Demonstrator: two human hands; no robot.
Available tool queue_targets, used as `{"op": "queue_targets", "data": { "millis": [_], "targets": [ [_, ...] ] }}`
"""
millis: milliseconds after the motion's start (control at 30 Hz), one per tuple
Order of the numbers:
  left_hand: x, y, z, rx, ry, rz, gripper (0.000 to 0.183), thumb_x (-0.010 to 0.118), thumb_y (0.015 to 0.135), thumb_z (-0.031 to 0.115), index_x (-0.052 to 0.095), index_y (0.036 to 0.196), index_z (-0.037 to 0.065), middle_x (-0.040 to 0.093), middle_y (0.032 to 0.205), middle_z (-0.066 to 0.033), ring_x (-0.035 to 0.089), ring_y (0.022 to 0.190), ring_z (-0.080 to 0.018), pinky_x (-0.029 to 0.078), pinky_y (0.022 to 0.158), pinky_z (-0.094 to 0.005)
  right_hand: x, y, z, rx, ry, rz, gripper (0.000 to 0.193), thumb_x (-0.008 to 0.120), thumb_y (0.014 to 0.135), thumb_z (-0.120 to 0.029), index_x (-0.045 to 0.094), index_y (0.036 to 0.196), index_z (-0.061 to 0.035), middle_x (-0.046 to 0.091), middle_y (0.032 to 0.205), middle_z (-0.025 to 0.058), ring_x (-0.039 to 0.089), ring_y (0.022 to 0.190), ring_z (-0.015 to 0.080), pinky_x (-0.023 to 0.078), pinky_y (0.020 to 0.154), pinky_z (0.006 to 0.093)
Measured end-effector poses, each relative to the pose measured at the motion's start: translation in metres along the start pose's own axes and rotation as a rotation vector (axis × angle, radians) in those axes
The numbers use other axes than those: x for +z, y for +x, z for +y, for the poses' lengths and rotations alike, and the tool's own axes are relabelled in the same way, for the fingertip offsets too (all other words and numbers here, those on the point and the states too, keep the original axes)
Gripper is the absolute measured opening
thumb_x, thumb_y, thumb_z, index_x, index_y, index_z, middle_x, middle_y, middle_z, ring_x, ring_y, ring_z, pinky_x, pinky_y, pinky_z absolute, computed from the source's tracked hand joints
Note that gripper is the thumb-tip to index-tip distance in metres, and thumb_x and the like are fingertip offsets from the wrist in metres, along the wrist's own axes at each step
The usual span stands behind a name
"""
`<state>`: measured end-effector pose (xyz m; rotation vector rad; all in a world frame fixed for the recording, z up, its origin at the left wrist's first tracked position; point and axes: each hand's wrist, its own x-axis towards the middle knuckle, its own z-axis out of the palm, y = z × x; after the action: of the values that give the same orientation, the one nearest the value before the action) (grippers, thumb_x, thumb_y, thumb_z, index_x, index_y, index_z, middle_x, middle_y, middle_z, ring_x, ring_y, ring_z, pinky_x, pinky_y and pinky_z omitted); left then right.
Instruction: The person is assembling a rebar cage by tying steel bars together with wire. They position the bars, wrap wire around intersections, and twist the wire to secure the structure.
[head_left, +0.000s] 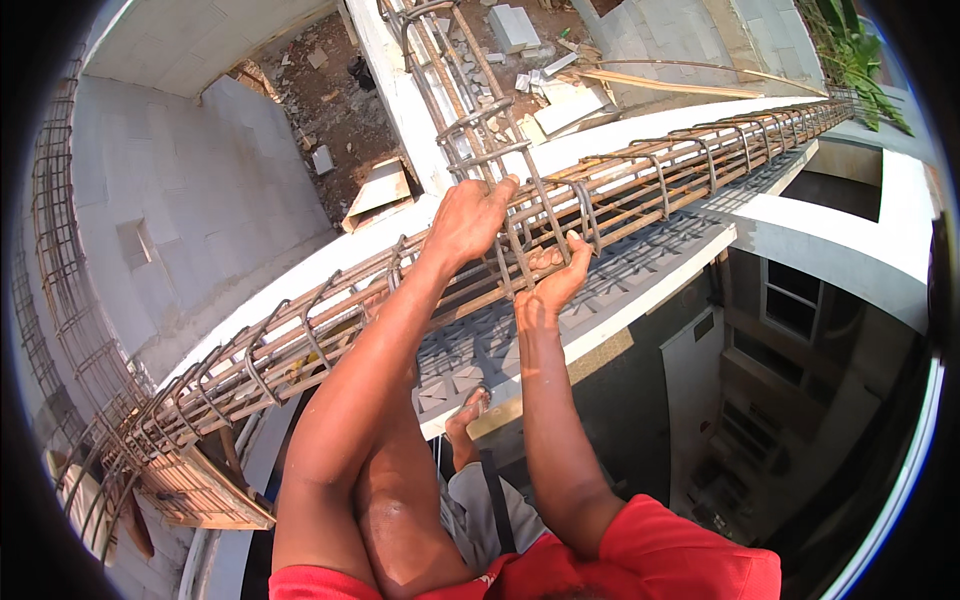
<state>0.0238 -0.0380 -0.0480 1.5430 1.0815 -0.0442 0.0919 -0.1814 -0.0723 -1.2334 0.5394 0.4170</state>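
Two rusty rebar cages meet in front of me. The long rebar cage [660, 172] runs from lower left to upper right along the wall top. A narrower rebar cage [480, 125] comes down from the top and crosses into it. My left hand [470, 220] is closed over the narrower cage's bars just at the crossing. Lower and to the right, my right hand [553, 275] has its fingers curled around the bar ends there, thumb pointing up. Its grip is partly hidden by bars. Bent stirrups [585, 215] stand right beside the right hand.
A grey ledge [640, 265] lies under the long cage, with a bare foot [468, 408] on it. Beyond its edge is a deep drop to a lower level [740, 430]. Block walls [190, 160], rubble and boards [575, 110] lie on the far side. Wooden formwork [205, 488] stands lower left.
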Motion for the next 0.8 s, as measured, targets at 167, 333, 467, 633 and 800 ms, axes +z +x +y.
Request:
{"op": "queue_targets", "data": {
  "millis": [167, 333, 467, 633, 800],
  "targets": [
    [-0.011, -0.011, 0.013, 0.017, -0.036, 0.045, 0.073, 0.071, 0.097, 0.061, 0.076, 0.095, -0.012, 0.075, 0.081, -0.0291, 0.075, 0.08, -0.038, 0.057, 0.083, -0.0528, 0.008, -0.011, -0.002, -0.101, -0.186, 0.072, 0.03, 0.072, 0.097, -0.03, 0.061, 0.083, -0.007, 0.047, 0.072, 0.0007, 0.052, 0.059, 0.0157, 0.047, 0.051, 0.0367],
    [-0.051, -0.054, 0.005, 0.111, 0.096, 0.234, 0.06, 0.08, 0.093, 0.054, 0.079, 0.106, -0.004, 0.078, 0.1, -0.0242, 0.076, 0.098, -0.0346, 0.058, 0.092, -0.0476, 0.007, -0.012, 0.001, -0.144, -0.332, 0.146, 0.04, 0.07, 0.095, -0.036, 0.071, 0.099, 0.0036, 0.059, 0.089, 0.0088, 0.061, 0.07, 0.0238, 0.052, 0.056, 0.0422],
    [-0.121, -0.151, -0.076, 0.509, 0.037, 0.786, 0.037, 0.074, 0.104, 0.038, 0.08, 0.11, 0.003, 0.079, 0.116, -0.0146, 0.073, 0.112, -0.0283, 0.056, 0.099, -0.0428, 0.006, -0.009, 0.006, -0.216, -0.416, 0.21, 0.048, 0.07, 0.092, -0.04, 0.072, 0.099, 0.0069, 0.066, 0.094, 0.0143, 0.067, 0.077, 0.0289, 0.055, 0.06, 0.0488],
    [-0.202, -0.284, -0.227, 0.075, 0.423, 1.2, 0.038, 0.068, 0.108, 0.039, 0.076, 0.11, 0.001, 0.077, 0.111, -0.0163, 0.07, 0.112, -0.0366, 0.05, 0.107, -0.0497, 0.004, -0.003, 0.009, -0.262, -0.464, 0.222, 0.05, 0.068, 0.09, -0.037, 0.071, 0.098, 0.0119, 0.07, 0.093, 0.0212, 0.069, 0.08, 0.0322, 0.056, 0.064, 0.0507],
    [-0.219, -0.321, -0.317, 0.033, 0.591, 1.073, 0.039, 0.065, 0.109, 0.04, 0.077, 0.115, 0.004, 0.076, 0.111, -0.0177, 0.068, 0.108, -0.0398, 0.045, 0.114, -0.0498, 0.001, 0.013, 0.013, -0.354, -0.535, 0.243, 0.052, 0.065, 0.087, -0.033, 0.069, 0.101, 0.0169, 0.072, 0.098, 0.0261, 0.07, 0.085, 0.036, 0.056, 0.072, 0.0507]
  ]
}}
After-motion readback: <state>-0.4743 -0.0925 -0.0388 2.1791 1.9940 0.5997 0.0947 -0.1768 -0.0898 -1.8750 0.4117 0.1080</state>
